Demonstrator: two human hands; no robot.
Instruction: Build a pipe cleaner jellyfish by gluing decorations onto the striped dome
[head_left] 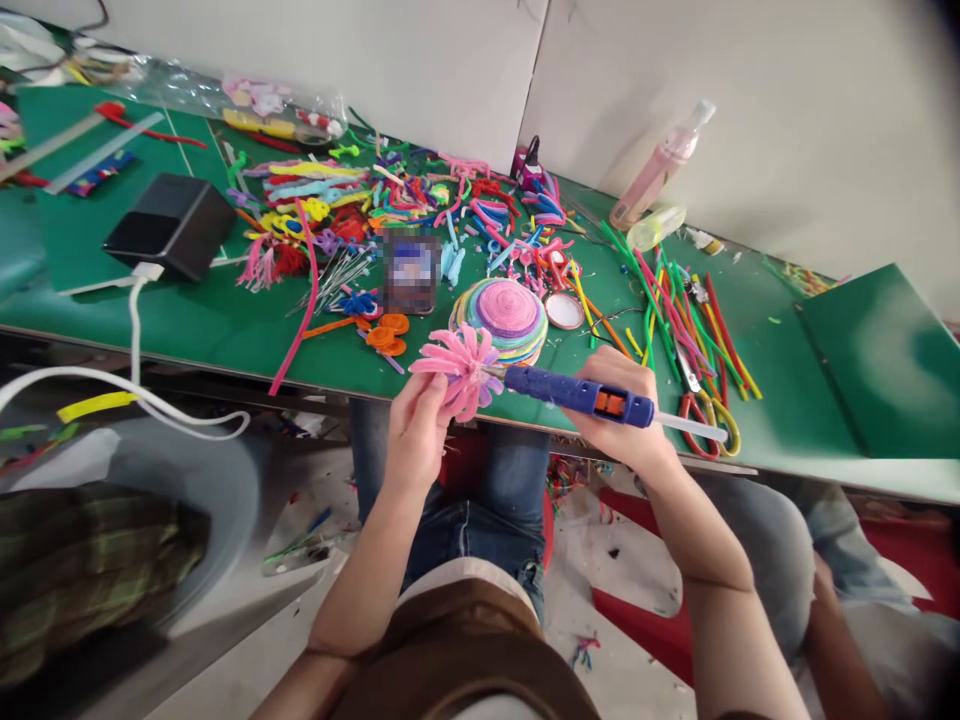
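My left hand [417, 425] is closed on a pink pipe-cleaner flower [459, 372], held just in front of the green table's near edge. My right hand [616, 412] grips a blue glue gun [579, 393] with an orange trigger. Its nozzle points left and touches the flower's centre. A clear glue stick [694, 427] sticks out of the gun's back end. Just beyond the flower, on the table, sits a coiled multicoloured pipe-cleaner dome [501, 318] with a pink top.
The green table [225, 330] carries a heap of coloured pipe cleaners [420, 200], long green and red stems [675, 310], scissors [709, 415], a black box [171, 225] with a white cable, a pink spray bottle [660, 165] and a green board [877, 360]. Another person's leg [757, 560] is at my right.
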